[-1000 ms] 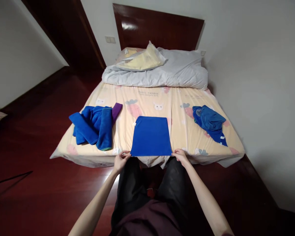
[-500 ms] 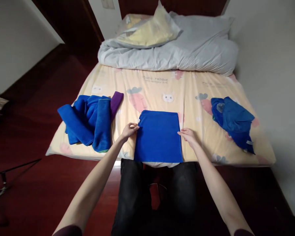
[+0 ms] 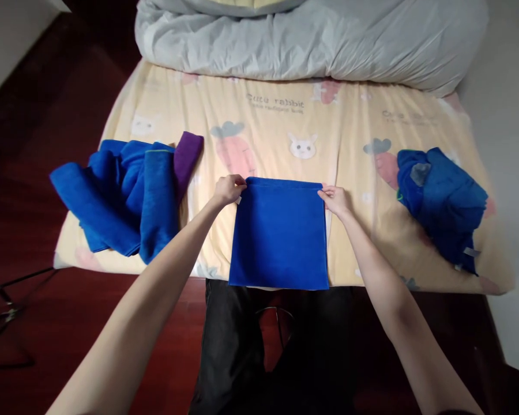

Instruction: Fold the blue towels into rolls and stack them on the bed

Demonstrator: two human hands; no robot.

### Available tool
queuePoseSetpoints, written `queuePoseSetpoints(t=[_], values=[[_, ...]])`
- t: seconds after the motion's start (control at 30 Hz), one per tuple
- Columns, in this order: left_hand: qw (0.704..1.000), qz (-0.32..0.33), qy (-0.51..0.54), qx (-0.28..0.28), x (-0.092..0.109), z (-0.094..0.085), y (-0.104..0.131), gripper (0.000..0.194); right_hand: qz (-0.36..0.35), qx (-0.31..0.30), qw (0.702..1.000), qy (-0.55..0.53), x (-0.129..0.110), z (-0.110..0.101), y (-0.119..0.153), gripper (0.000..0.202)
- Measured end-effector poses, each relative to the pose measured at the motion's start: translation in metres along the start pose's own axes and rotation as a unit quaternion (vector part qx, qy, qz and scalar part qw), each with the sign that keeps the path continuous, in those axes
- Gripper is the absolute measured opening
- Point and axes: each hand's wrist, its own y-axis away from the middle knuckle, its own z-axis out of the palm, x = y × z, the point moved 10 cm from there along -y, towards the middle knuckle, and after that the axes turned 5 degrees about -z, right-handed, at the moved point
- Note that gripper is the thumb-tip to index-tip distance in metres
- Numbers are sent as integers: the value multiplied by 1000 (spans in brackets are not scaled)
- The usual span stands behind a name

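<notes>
A flat blue cloth, roughly square, lies at the front edge of the bed, with a narrow strip along its far edge. My left hand pinches its far left corner, just above a small white tag. At the far right corner, the fingers of my right hand are closed on the cloth. A loose pile of blue cloths is on the left, beside a purple cloth. Another crumpled blue cloth lies on the right.
The bed has a yellow sheet with carrot and rabbit prints. A grey quilt is bunched across its far part. Thin black metal legs stand on the dark red floor at the left.
My hands have moved from the cloth's sides to its far corners. The view has tilted down and come closer, so the pillows have mostly left the picture.
</notes>
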Motion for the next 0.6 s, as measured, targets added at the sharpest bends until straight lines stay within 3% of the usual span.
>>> queuePoseSetpoints(t=[0.13,0.27,0.4,0.6], values=[[998,-11,-57,9,12,-4,-6,23,3,-5,1000,27,-7,-2,0,10],[997,-8,-76,23,24,-8,-17,24,11,17,996,91,-14,-10,-9,11],[993,10,-117,15,29,-3,-25,25,-39,59,982,176,-29,-16,-18,8],[993,83,-82,-25,39,2,-27,32,-64,10,982,180,-34,-5,-26,7]])
